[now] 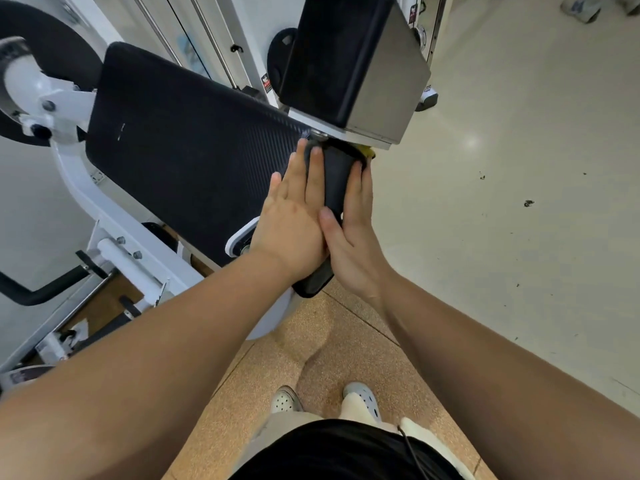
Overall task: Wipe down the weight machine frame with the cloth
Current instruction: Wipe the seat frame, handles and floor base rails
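L hand [294,216] & R hand [353,237] both flat, fingers straight, pressing opp. sides of dark cloth [334,178] (cloth vs pad unclear), just right of black seat pad [187,147]; white frame [81,194] far left

The wide seat pad [187,143] lies left of centre on the machine frame [86,199], whose tubes run down along its left edge. A boxed pad [346,60] sits behind it, to the right. From under that box a narrow pad [334,181] runs toward the person, with the left hand [294,216] flat against its left side and the right hand [353,237] against its right. Nearest, the shoes [285,400] stand on a mat [311,341].
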